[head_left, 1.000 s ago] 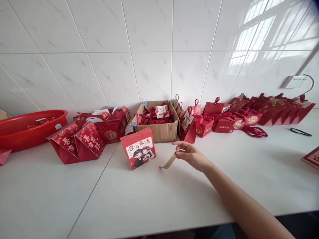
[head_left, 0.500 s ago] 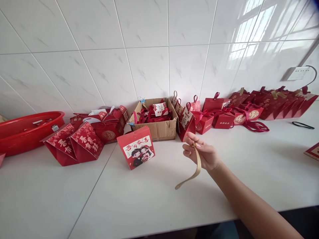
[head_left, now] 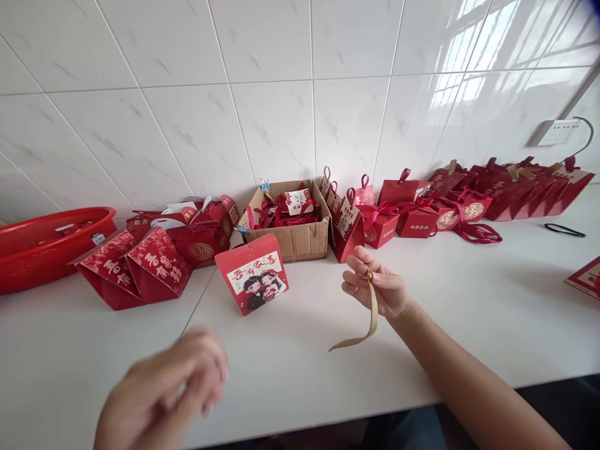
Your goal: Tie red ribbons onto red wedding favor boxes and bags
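My right hand (head_left: 377,284) pinches one end of a gold ribbon (head_left: 374,312) between thumb and fingers, above the white table. The ribbon's other end hangs free and curves to the left. At lower left, my left hand (head_left: 164,384) is raised over the table, its fingers bent and smeared by motion, with no thing visible in it. Between and beyond the two hands stands a red gift box (head_left: 253,275) printed with a cartoon couple and Chinese characters. A small hole shows near its top edge.
A cardboard box (head_left: 304,242) of red ribbons and tags stands by the tiled wall. Left of it are red gift boxes (head_left: 157,269) and a red basin (head_left: 51,250). Several ribboned gift boxes (head_left: 417,219) line the right side, with a black loop (head_left: 565,230) before them.
My left hand has come into view from the lower left. My right hand still holds the gold ribbon in nearly the same place. The view has shifted slightly.
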The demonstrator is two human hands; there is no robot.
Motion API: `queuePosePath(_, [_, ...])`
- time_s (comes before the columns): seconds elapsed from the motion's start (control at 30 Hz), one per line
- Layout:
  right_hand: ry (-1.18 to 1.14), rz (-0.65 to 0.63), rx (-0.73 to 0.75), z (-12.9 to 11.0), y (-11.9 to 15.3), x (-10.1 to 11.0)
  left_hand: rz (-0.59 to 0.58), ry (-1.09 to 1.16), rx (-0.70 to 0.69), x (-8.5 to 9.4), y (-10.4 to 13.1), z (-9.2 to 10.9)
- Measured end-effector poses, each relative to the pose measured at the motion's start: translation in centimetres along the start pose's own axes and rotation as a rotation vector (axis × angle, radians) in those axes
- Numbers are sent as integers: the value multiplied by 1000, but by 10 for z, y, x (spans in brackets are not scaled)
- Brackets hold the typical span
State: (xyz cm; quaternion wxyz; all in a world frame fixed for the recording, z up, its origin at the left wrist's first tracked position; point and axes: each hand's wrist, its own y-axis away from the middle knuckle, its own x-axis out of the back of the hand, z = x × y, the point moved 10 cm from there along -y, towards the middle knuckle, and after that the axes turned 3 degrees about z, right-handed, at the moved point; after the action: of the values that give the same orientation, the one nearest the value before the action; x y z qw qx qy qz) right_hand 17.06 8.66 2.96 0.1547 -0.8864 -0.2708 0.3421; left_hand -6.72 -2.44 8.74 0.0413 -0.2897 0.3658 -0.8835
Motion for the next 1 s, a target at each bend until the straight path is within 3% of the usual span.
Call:
queuePosePath(0.1, [-42,40,-49,6,2,4,275,-313,-54,27,-55,0])
queuePosePath(0.13, [-62,49,-65,7,3,6,292,-370,-139,27,-71,2])
queuePosePath(0.2, [-99,65,-91,10,4,8,152,-423,-137,12,-98,-17])
queuePosePath(0.27, [-120,81,-115,13,5,10,10,-334,12,-3,-112,-52])
queuePosePath(0.4, [-86,113,-146,18,7,12,-9,-153,223,-18,-104,-95])
queuePosePath(0.57, [-40,107,-135,16,11,8,138,56,385,-27,-80,-118])
queuePosePath(0.67, [22,108,-113,13,11,4,205,159,383,-32,-73,-116])
queuePosePath(0.77, [213,154,-58,7,11,3,181,224,325,-44,-70,-105])
queuePosePath(0.9, [537,216,136,-11,14,-8,72,272,291,-68,-63,-88])
queuePosePath(1.0, [748,190,309,-24,18,-26,26,275,252,-80,-57,-76])
